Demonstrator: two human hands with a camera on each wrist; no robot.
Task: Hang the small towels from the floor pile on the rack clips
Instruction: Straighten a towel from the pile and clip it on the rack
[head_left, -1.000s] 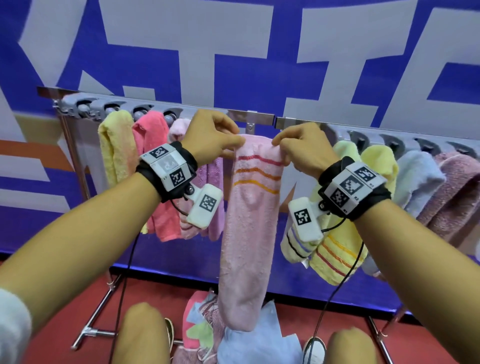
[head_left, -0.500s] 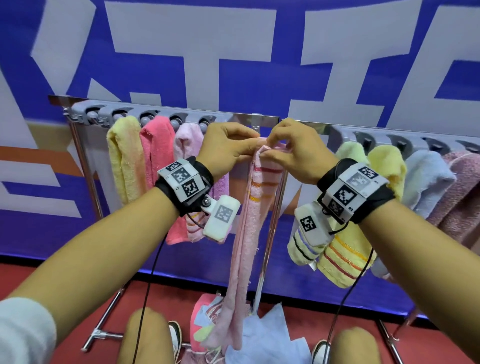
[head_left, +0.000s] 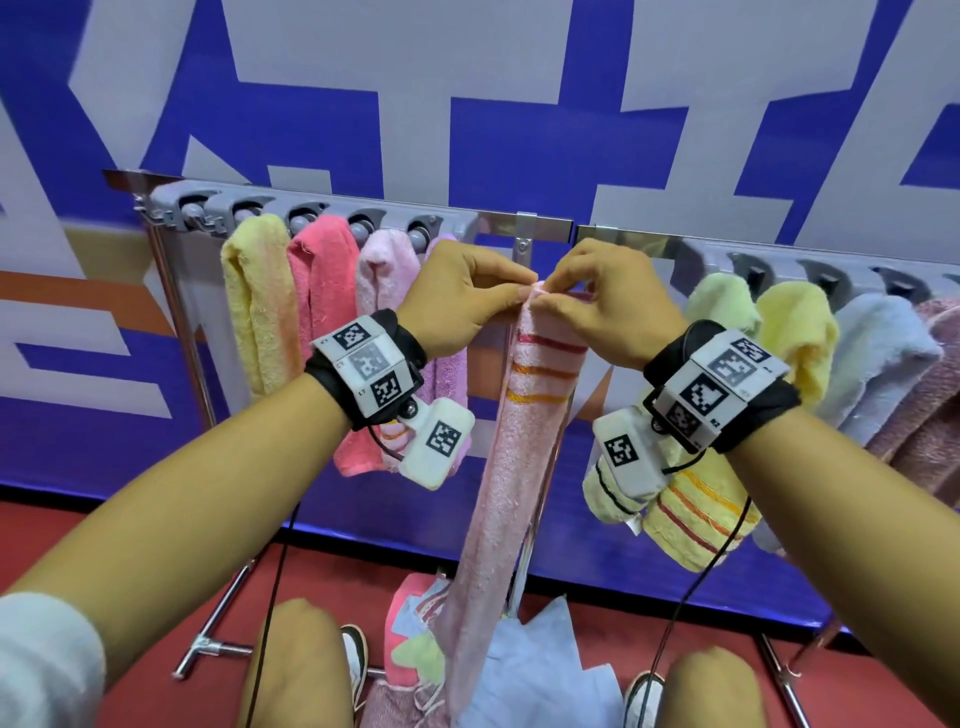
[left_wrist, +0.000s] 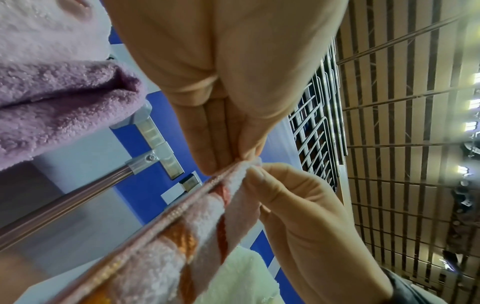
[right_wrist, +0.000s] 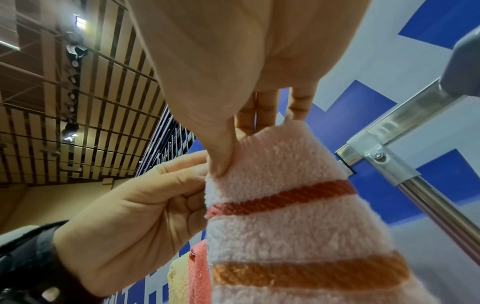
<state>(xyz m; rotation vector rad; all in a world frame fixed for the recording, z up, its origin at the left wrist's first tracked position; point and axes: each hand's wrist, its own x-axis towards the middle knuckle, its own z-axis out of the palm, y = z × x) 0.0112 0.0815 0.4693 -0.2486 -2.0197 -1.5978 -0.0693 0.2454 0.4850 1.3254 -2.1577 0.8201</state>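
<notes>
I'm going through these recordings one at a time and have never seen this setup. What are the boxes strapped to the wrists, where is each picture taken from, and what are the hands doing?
No robot here: a person works with bare hands. The boxes are wrist cameras. One picture comes from a head camera looking down; the other two look up along each hand. The left hand and right hand both pinch the top edge of a pink striped towel, bunched narrow, in front of a metal rack. Grey clips along its bar already hold other towels. A floor pile of more towels lies below, between the person's knees. The striped towel is not yet clipped.
</notes>
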